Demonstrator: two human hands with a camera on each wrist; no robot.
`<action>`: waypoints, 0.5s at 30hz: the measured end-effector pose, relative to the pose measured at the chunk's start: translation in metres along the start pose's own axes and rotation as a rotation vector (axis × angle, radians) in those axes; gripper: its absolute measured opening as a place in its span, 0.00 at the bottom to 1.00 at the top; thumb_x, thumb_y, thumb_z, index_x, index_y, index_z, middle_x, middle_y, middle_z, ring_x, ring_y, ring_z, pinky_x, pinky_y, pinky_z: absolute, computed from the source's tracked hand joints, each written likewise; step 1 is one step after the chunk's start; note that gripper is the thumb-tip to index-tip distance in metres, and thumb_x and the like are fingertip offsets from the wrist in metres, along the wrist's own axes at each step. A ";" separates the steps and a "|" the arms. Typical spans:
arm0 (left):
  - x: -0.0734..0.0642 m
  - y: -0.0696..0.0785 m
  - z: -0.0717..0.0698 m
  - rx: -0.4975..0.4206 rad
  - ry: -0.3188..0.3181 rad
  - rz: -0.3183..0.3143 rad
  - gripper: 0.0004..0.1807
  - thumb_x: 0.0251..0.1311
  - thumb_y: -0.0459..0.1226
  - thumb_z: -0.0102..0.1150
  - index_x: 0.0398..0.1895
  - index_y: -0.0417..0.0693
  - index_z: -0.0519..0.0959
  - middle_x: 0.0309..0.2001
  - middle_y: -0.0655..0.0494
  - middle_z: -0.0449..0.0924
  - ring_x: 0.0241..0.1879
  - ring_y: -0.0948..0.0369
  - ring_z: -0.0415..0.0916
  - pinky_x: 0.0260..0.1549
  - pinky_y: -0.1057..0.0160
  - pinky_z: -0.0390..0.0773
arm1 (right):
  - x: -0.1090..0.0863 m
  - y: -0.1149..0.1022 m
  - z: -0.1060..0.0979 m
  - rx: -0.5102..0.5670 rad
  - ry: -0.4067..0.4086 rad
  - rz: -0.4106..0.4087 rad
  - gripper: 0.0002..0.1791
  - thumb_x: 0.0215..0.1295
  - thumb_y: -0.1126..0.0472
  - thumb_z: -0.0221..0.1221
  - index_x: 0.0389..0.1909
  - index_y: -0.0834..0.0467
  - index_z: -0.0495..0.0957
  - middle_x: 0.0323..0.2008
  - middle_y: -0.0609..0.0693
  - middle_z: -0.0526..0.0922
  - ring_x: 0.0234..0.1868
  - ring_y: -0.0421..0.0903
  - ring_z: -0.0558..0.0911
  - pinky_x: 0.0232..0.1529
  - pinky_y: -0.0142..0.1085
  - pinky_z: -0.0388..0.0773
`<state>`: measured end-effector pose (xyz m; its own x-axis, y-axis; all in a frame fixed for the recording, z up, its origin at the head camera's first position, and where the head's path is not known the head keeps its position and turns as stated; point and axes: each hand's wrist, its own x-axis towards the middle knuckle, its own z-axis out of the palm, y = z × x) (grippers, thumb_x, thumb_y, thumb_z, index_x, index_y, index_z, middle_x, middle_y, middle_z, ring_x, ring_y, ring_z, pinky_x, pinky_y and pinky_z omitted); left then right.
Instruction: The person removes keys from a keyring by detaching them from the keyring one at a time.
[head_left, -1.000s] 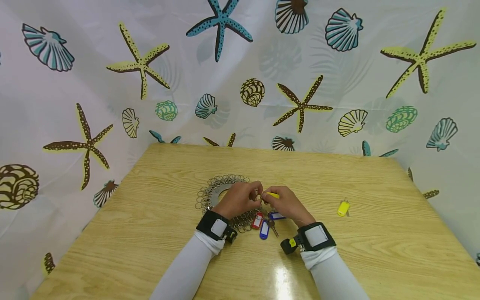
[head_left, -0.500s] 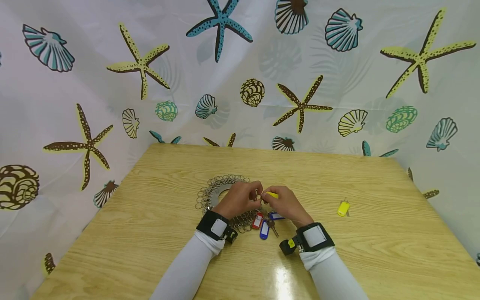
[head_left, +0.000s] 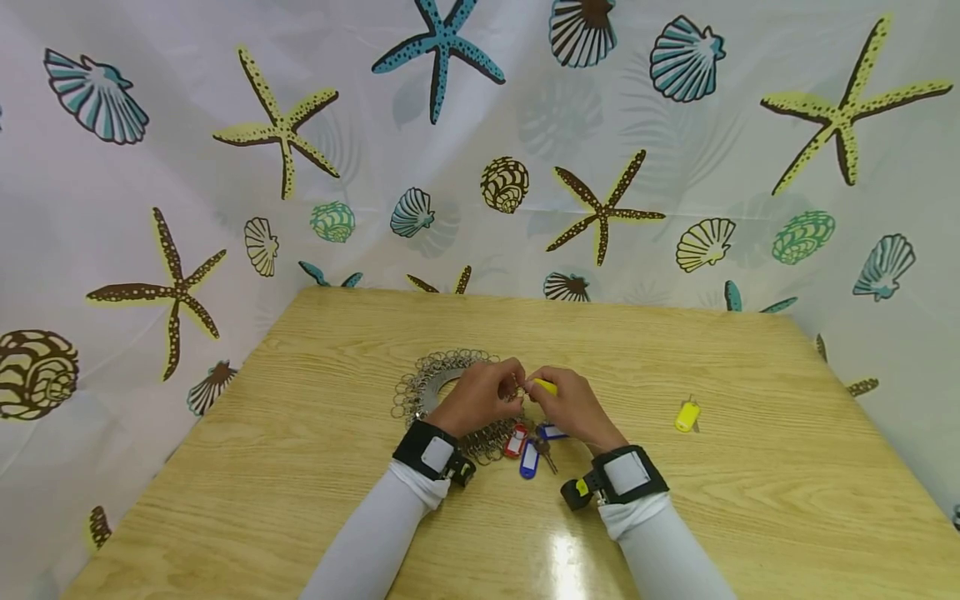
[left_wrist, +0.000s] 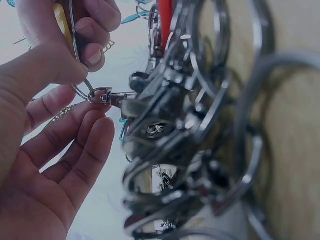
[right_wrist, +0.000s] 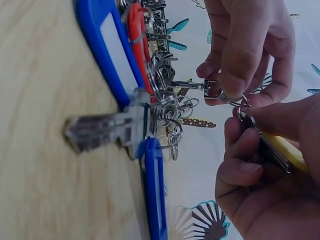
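Observation:
My left hand (head_left: 480, 398) pinches a split ring (right_wrist: 231, 102) between thumb and fingers. That ring hangs from a small swivel clasp (right_wrist: 212, 89), which joins the cluster of metal rings. My right hand (head_left: 572, 406) meets it fingertip to fingertip, gripping a yellow key tag (right_wrist: 286, 149) with a silver key (right_wrist: 270, 150) along it. The tag's small wire loop (right_wrist: 242, 111) lies right at the split ring. Below the left hand is a flat grey metal hoop (head_left: 431, 392), edged with many clasps and split rings; the hand and forearm cover part of it.
Close below the hands, a red key tag (head_left: 515, 441), a blue key tag (head_left: 529, 459), a second blue tag (head_left: 552, 432) and a key (head_left: 547, 454) lie at the hoop's near side. Another yellow tag (head_left: 687, 416) lies to the right on the wooden table (head_left: 750, 492). A patterned curtain (head_left: 480, 150) stands behind.
The right hand has shifted up slightly and tilted, and its yellow tag turned a little with it. The left hand stays almost in place. Items on the table have not moved.

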<state>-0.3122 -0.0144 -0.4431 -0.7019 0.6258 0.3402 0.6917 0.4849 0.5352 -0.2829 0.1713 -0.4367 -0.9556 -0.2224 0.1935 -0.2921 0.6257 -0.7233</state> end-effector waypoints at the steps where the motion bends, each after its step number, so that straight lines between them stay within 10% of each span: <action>1: 0.001 0.000 0.000 -0.003 -0.002 0.002 0.09 0.59 0.33 0.63 0.41 0.45 0.75 0.27 0.58 0.74 0.25 0.65 0.68 0.27 0.67 0.68 | 0.000 0.000 -0.001 -0.005 0.000 0.000 0.10 0.72 0.58 0.54 0.40 0.58 0.83 0.33 0.49 0.80 0.33 0.44 0.75 0.36 0.39 0.71; 15: 0.002 0.005 0.003 0.041 -0.020 -0.093 0.10 0.65 0.40 0.61 0.44 0.46 0.77 0.38 0.54 0.82 0.39 0.61 0.81 0.38 0.65 0.78 | -0.001 0.000 -0.002 -0.040 -0.007 0.007 0.09 0.71 0.59 0.55 0.39 0.57 0.83 0.36 0.49 0.83 0.32 0.42 0.77 0.35 0.37 0.73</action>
<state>-0.3094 -0.0088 -0.4418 -0.7601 0.5886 0.2752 0.6305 0.5657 0.5314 -0.2823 0.1725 -0.4355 -0.9572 -0.2233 0.1839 -0.2872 0.6565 -0.6976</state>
